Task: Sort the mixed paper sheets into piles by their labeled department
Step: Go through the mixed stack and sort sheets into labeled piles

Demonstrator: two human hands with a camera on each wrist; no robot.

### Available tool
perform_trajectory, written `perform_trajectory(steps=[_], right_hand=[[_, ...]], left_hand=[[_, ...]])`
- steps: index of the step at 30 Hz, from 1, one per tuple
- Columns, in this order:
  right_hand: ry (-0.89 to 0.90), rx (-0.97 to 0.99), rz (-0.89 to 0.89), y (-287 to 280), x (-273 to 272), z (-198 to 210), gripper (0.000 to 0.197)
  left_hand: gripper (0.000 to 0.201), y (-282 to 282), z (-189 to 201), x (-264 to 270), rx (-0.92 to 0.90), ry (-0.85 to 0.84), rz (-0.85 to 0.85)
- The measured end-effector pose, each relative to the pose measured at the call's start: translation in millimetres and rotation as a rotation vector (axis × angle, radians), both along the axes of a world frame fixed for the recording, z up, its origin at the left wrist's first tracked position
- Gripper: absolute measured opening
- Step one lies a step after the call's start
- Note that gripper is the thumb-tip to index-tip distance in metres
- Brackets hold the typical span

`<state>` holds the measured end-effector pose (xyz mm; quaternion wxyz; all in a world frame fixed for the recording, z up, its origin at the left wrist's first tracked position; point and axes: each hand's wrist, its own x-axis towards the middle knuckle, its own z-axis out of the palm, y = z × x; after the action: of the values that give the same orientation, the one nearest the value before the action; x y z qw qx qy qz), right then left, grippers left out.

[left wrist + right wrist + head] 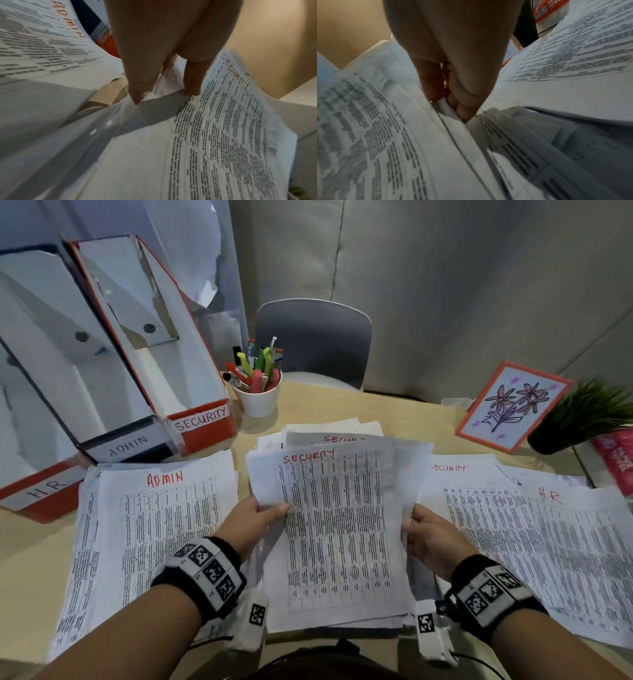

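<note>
A printed sheet headed SECURITY (pixel 335 525) lies on top of the mixed stack (pixel 342 621) in the middle of the desk. My left hand (pixel 255 517) pinches its left edge, thumb on top; the left wrist view shows the same sheet (pixel 223 135) between thumb and fingers (pixel 192 81). On the opposite edge my right hand (pixel 428 532) pinches several sheets, as the right wrist view shows the fingers (pixel 464 108) in the paper edges (pixel 450 121). An ADMIN pile (pixel 157 529) lies left. Right lie a SECURITY pile (pixel 445 474) and an H.R pile (pixel 561 542).
Three file boxes labeled H.R (pixel 41 491), ADMIN (pixel 126 445) and SECURITY (pixel 202 419) stand at the back left. A white cup of pens (pixel 258 395) sits behind the stack, with a chair (pixel 315 340) beyond. A flower drawing (pixel 513 405) and a potted plant (pixel 589 412) stand back right.
</note>
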<state>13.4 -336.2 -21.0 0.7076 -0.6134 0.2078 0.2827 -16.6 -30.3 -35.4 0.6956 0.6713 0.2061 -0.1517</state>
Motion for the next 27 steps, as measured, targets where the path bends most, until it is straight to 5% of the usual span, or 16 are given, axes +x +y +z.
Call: perform_trajectory(steps=[3,6,10,17,20,27], right_hand=[[0.033,0.011,0.01,8,2,8,0.017],[0.046,-0.063,0.092,12,2,12,0.057],[-0.369,-0.301,0.033,33,-4,52,0.022],[-0.891,-0.321,-0.168,57,5,116,0.02],[-0.831,-0.341,-0.086,61,1,100,0.027],[-0.583,-0.285,0.121,55,-19,44,0.045]], left_hand=[[0.035,-8,3,6,-0.014,-0.003,0.057],[0.039,-12,9,9,-0.056,0.0,0.102],[0.023,-10,48,17,0.119,-0.199,0.004],[0.032,-13,134,27,0.08,-0.611,0.095],[0.037,-20,112,18,0.069,-0.614,0.071],[0.03,-29,36,-3,0.373,-0.412,-0.041]])
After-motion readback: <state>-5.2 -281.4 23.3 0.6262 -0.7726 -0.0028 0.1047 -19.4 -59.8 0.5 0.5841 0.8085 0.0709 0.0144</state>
